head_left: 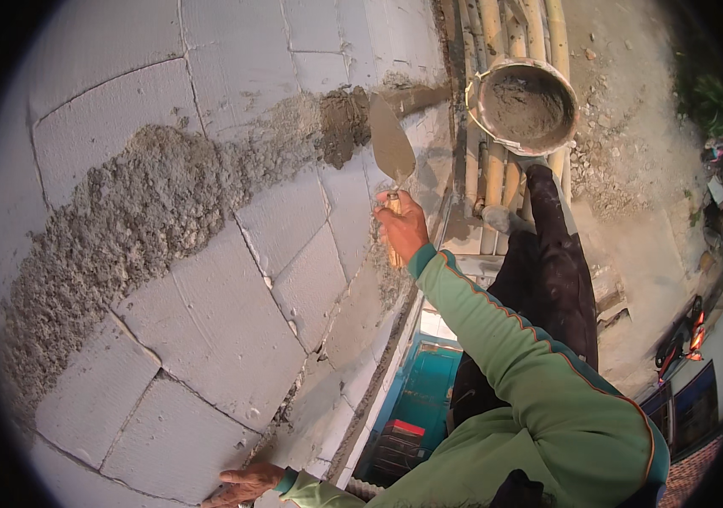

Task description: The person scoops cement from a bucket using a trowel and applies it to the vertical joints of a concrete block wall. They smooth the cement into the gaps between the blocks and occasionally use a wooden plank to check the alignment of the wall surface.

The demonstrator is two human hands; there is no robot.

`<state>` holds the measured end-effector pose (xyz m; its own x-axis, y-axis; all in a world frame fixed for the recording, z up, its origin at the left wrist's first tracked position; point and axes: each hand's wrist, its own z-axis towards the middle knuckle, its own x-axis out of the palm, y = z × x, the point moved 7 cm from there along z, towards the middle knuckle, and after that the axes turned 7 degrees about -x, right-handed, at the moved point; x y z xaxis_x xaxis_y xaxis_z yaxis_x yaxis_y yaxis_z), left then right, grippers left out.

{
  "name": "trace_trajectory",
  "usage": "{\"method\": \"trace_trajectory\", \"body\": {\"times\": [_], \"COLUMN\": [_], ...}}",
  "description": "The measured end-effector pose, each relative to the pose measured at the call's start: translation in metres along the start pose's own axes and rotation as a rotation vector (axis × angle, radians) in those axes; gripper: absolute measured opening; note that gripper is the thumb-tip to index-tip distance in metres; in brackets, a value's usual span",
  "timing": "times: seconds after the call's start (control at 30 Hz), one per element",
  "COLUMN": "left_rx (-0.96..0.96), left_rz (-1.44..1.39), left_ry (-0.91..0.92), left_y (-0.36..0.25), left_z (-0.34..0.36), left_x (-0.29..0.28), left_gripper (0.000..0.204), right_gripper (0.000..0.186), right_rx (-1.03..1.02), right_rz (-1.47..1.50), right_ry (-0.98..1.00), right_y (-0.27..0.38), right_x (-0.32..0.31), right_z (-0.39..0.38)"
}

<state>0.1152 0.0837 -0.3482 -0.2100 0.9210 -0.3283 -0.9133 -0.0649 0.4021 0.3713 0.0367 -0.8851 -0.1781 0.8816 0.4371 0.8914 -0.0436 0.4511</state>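
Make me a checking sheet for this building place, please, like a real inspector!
Surface: pale block wall with visible joints, crossed by a rough grey mortar band.
Job's things: trowel, its blade beside a darker mortar patch; bucket holding grey mortar.
Clutter: bamboo poles near the bucket; loose stones on the ground at right.
Grips: right grip closed around the trowel's handle; left grip open at the wall, partly cut off.
Cables: nothing seen.
Surroundings: teal panel below; green leaves far right.

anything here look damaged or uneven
Yes: the mortar band is coarse and lumpy toward the left, unlike the darker patch beside the trowel. Some joints in the block wall look ragged, with chipped block edges.
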Motion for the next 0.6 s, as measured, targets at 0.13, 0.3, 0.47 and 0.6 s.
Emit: {"method": "trace_trajectory", "body": {"times": [0.13,0.3,0.47,0.6], "left_rx": [0.028,0.020,0.000,-0.012], "left_rz": [0.034,0.012,0.040,0.035], "left_ry": [-0.029,-0.024,0.004,0.024], "left_y": [-0.029,-0.014,-0.002,-0.001], "left_z": [0.001,-0.001,-0.002,-0.001], "left_x": [-0.005,0.009,0.007,0.007], "left_gripper": [0.089,0.086,0.086,0.086], "right_gripper": [0.027,0.030,0.030,0.026], "right_rx": [0.198,0.284,0.257,0.197], "right_rz": [0.080,0.108,0.003,-0.081], "right_ry": [0.020,0.254,0.549,0.585], "right_y": [-0.005,0.019,0.053,0.068], "right_x": [-0.047,-0.016,-0.002,0.001], "right_z": [0.110,0.181,0.123,0.080]}}
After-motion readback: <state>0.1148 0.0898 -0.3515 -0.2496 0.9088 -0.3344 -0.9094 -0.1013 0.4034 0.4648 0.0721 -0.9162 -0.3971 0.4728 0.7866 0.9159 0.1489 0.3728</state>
